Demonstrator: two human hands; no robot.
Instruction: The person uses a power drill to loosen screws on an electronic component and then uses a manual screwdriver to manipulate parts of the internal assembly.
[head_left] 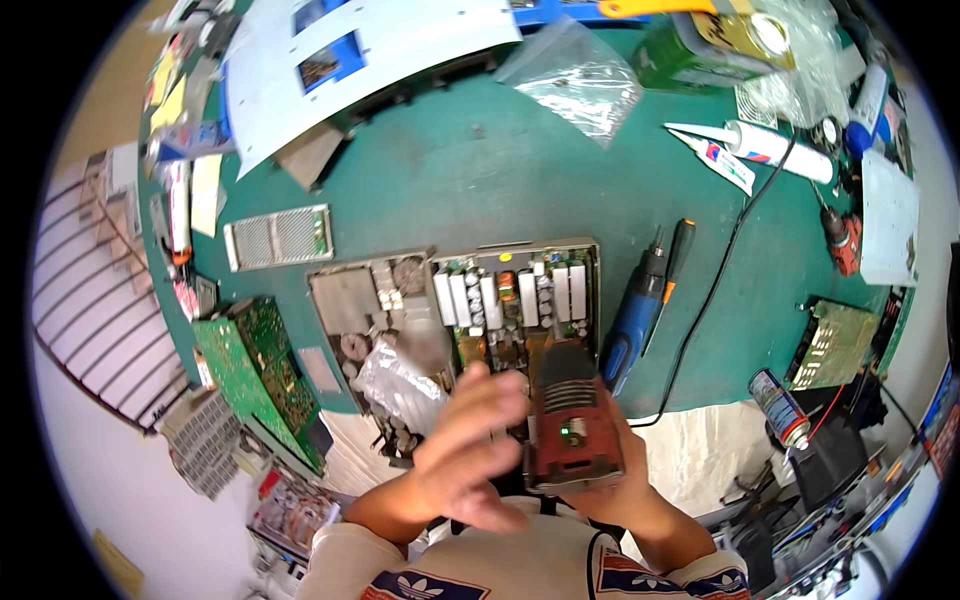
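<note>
My right hand (632, 475) is wrapped round a red and black cordless power tool (572, 410) with a small green light, probably a drill. Its working end is hidden. The tool stands over the near side of an open metal case (597, 290) packed with white blocks, coils and capacitors. Left of the tool, my left hand (468, 445) hovers with its fingers apart, slightly blurred and holding nothing I can see. Beyond that hand lies the case's other half (345, 295), with coils and a crumpled silvery plastic bag (400, 382) on it.
A blue electric screwdriver (635, 320) and an orange-black screwdriver (682, 245) lie right of the case, beside a black cable (712, 305). Green circuit boards (250, 375) stand at left, near a perforated metal cover (278, 237). A spray can (778, 408) is at right.
</note>
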